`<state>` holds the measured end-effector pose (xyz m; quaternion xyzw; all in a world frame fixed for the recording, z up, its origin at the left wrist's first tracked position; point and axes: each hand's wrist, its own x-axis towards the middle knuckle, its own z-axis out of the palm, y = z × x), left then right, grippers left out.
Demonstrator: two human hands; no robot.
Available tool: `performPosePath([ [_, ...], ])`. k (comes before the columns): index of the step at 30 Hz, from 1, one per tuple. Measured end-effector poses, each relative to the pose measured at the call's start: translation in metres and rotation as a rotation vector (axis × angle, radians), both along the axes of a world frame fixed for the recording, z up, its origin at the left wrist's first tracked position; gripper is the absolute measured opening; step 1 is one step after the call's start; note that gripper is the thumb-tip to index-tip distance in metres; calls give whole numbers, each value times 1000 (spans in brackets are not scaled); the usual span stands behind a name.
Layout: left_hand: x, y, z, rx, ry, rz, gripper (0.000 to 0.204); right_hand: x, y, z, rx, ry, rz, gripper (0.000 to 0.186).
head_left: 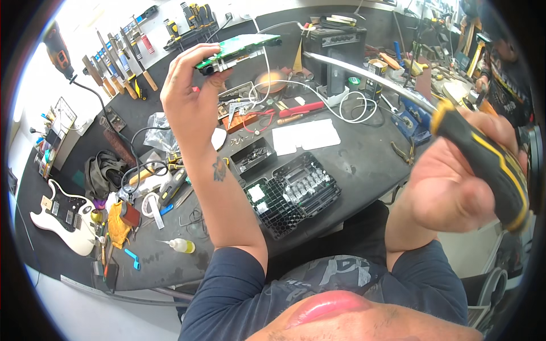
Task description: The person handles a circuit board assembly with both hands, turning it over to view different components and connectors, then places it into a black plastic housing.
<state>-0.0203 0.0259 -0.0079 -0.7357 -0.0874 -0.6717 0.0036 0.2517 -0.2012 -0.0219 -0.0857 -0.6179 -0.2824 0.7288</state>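
Raised over the far part of the bench, my left hand (pixel 190 85) grips a green circuit board (pixel 244 44) by its near left end, thumb below and fingers above. Black and pale connectors show along the board's edge. At the right, close to the camera, my right hand (pixel 455 176) is wrapped round the black and yellow handle of a screwdriver (pixel 483 162). Its long metal shaft points up and left, and the tip shows apart from the board. Below, on the bench, lies an opened black plastic housing (pixel 307 190) with a grid-like half and light parts inside.
A black parts box (pixel 250 156) and a white sheet (pixel 305 136) lie behind the housing. White cable (pixel 352 113) loops across the back. A white guitar body (pixel 65 219), a small bottle (pixel 183 245) and tools crowd the left. Pliers (pixel 402 152) rest at right; another person stands far right.
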Motion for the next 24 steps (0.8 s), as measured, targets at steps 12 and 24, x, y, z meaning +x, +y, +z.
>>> performPosePath([
  [12,-21,-2,0,-150,-150,-342,39,18,55,-51,-831,-273,-405,48],
  [24,-17,-2,-2,-198,-199,-397,43,83,119,-180,-1269,-511,-739,50],
])
